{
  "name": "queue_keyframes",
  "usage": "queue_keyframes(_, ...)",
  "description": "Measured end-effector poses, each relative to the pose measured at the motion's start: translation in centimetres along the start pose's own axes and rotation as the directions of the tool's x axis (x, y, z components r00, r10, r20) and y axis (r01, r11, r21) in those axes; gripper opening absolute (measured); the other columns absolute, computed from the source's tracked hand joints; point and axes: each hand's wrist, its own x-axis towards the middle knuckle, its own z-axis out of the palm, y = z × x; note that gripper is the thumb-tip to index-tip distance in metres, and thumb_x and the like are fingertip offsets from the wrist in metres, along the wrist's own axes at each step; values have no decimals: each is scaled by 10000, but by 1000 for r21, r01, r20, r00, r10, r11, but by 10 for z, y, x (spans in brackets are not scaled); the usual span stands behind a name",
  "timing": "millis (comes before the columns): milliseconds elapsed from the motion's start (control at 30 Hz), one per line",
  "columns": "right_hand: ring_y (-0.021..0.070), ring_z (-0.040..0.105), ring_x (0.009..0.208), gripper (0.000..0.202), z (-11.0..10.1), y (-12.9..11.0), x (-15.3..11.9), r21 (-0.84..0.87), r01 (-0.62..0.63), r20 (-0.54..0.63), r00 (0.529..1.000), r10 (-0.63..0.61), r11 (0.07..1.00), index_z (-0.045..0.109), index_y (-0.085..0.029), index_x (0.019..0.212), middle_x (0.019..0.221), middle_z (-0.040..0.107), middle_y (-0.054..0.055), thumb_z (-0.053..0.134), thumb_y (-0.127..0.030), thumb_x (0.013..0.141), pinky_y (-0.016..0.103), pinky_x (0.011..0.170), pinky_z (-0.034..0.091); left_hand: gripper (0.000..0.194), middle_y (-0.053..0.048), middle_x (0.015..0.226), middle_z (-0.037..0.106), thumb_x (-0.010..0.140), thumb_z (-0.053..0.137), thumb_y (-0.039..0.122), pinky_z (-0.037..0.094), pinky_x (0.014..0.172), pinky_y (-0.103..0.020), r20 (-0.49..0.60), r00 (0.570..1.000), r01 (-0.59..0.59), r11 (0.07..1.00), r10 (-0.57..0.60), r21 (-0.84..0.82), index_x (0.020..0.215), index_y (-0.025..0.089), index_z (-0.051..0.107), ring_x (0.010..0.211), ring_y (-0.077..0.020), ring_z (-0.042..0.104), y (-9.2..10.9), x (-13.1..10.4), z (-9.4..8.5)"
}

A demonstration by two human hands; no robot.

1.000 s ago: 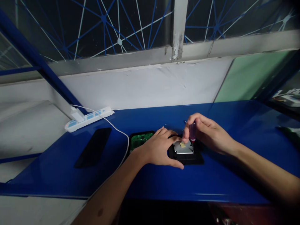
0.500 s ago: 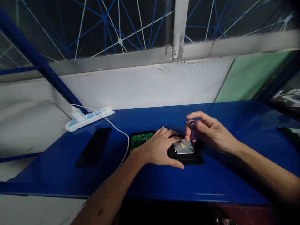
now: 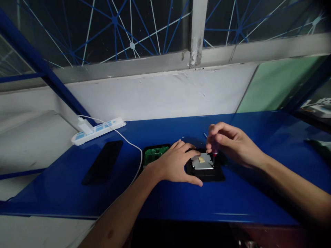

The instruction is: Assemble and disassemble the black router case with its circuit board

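Glossy blue tabletop (image 3: pixel 186 203). Left hand (image 3: pixel 173 164): fingers apart. Right hand (image 3: pixel 231 139): fingers clamped. Black rectangular casing (image 3: pixel 207 176) right of centre, partly under left hand. Silver metal plate (image 3: pixel 205 165) on it. Purple-handled screwdriver (image 3: pixel 214 151) in right grip, tip at plate's right edge.

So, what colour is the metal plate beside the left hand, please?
The metal plate is silvery grey, seen best in the head view.

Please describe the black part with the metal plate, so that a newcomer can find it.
On the blue table, look between the left hand and the right hand. The black part lies there; unlike the green circuit board to its left, it carries a silver plate with a small yellow patch.
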Motion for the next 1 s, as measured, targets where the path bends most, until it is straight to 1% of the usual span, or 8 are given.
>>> queue_keyframes(167,165,717,750,318,6,0,1,65,-47,-20,999,49,997,578,-316,1214,883,725,8,654,-426,925,322,689,576,773,-97,1352,570,747,713,711,139,1225,-552,-2,1000,-7,1000,7,4,1348,251,554,1300,-340,482,0,-1,1)
queue_keyframes(300,159,713,738,253,7,5,5,80,-53,-49,997,57,995,601,-285,1089,860,719,12,585,-496,951,331,731,578,797,-98,1323,586,731,716,729,170,1215,-558,6,1000,9,1000,-9,15,1353,261,549,1282,-344,502,1,0,0)
queue_keyframes(400,161,703,724,304,1,8,6,45,-7,-79,997,11,999,614,-281,1042,860,702,5,647,-544,893,322,691,568,781,-94,1326,584,734,717,722,162,1219,-554,2,1000,12,1000,-12,12,1346,267,550,1287,-345,506,1,0,-1)
queue_keyframes(500,157,689,704,259,-6,8,7,-39,61,-82,995,-64,997,631,-271,965,831,694,-10,763,-446,827,283,599,531,776,-92,1359,566,734,722,714,158,1223,-550,-1,1000,11,1000,-11,6,1346,269,548,1302,-347,496,1,0,-1)
queue_keyframes(567,160,688,705,201,-9,6,8,-72,63,-84,994,-69,995,644,-271,973,817,702,-9,757,-380,847,281,583,522,780,-92,1372,559,733,725,710,154,1224,-553,-2,1000,12,1000,-12,0,1352,272,543,1308,-348,489,1,-1,-1)
queue_keyframes(700,171,711,761,227,-6,5,8,-41,13,-79,997,-16,999,649,-293,1108,918,740,17,683,-396,908,322,664,551,774,-95,1372,561,740,718,712,131,1228,-562,-3,1000,6,1000,-6,-10,1351,272,541,1319,-346,482,0,-1,0)
queue_keyframes(833,167,719,793,206,0,6,7,32,-5,-80,997,7,999,661,-289,1052,947,735,17,657,-445,917,347,738,574,770,-100,1365,565,742,716,713,150,1224,-564,-2,1000,11,1000,-11,-6,1341,258,555,1310,-356,487,1,-1,-2)
queue_keyframes(1000,151,697,738,161,-6,9,6,-53,103,-68,992,-107,993,652,-272,966,869,700,-12,745,-350,861,280,615,550,776,-97,1369,563,749,702,725,153,1224,-565,3,1000,12,1000,-12,-8,1352,263,544,1311,-350,486,1,-2,-2)
